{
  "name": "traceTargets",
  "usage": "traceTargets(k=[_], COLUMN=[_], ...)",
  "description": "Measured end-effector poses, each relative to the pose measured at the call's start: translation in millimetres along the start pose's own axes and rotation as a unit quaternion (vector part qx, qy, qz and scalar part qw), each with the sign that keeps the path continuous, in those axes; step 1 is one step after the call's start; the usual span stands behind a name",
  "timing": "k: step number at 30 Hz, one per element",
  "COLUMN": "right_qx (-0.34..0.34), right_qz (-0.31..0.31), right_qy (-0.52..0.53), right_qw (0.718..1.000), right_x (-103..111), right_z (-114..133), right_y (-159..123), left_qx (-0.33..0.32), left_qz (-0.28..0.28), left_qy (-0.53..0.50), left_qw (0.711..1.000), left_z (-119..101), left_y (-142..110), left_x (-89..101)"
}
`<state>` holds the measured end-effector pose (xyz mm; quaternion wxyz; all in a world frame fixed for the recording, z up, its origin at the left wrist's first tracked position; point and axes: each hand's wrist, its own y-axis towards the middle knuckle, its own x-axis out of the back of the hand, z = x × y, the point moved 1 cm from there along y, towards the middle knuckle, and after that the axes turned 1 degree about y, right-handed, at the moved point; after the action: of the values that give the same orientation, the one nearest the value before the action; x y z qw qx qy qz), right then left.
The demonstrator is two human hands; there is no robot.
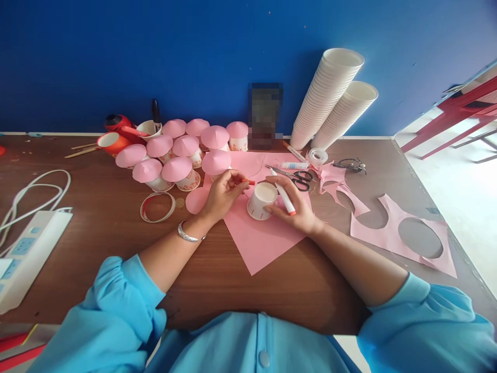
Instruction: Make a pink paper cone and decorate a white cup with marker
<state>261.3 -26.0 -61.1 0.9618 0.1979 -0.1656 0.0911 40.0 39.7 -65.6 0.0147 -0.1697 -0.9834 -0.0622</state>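
Observation:
An upside-down white paper cup (266, 192) stands on a pink paper sheet (254, 248), with short red marks near its rim. My right hand (297, 207) holds a white marker (284, 194) with a red end, and its fingers also rest against the cup's right side. Pinched between the thumb and fingers of my left hand (225, 194) is a small red marker cap (250, 182), just left of the cup. A pink paper disc (196, 200) lies partly behind my left wrist.
Several cups with pink cone tops (176, 168) stand at back left, near a tape roll (157, 207). Scissors (301, 178), a glue stick (293, 166) and paper scraps (392, 233) lie right. Tall cup stacks (330, 93) lean on the wall; a power strip (34, 254) lies left.

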Motion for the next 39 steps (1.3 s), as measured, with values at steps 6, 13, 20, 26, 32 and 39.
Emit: traceTargets(k=[6, 13, 20, 26, 32, 39], right_qx=[0.043, 0.011, -0.071, -0.083, -0.074, -0.099], right_qz=[0.046, 0.025, -0.05, -0.066, -0.104, -0.051], right_qy=[-0.039, -0.023, 0.066, 0.082, 0.138, 0.242], right_qw=[0.997, 0.999, 0.994, 0.991, 0.982, 0.964], right_x=[-6.5, -6.9, -0.5, 19.3, 29.5, 7.9], right_z=[0.1, -3.5, 10.3, 37.8, 52.8, 51.4], right_y=[-0.4, -2.5, -0.7, 5.8, 21.9, 36.1], left_qx=[0.01, -0.074, -0.108, -0.114, -0.109, 0.045], left_qz=[0.009, 0.037, 0.05, 0.067, 0.151, 0.138], left_qy=[0.009, 0.24, 0.324, 0.335, 0.361, -0.117], left_qw=[1.0, 0.967, 0.939, 0.933, 0.914, 0.982], left_z=[-1.2, 2.4, 3.3, -13.7, -36.6, -60.2], left_y=[2.1, 4.4, 4.7, -3.8, -25.7, -14.3], left_x=[1.1, -1.5, -2.4, 3.0, 3.3, -7.1])
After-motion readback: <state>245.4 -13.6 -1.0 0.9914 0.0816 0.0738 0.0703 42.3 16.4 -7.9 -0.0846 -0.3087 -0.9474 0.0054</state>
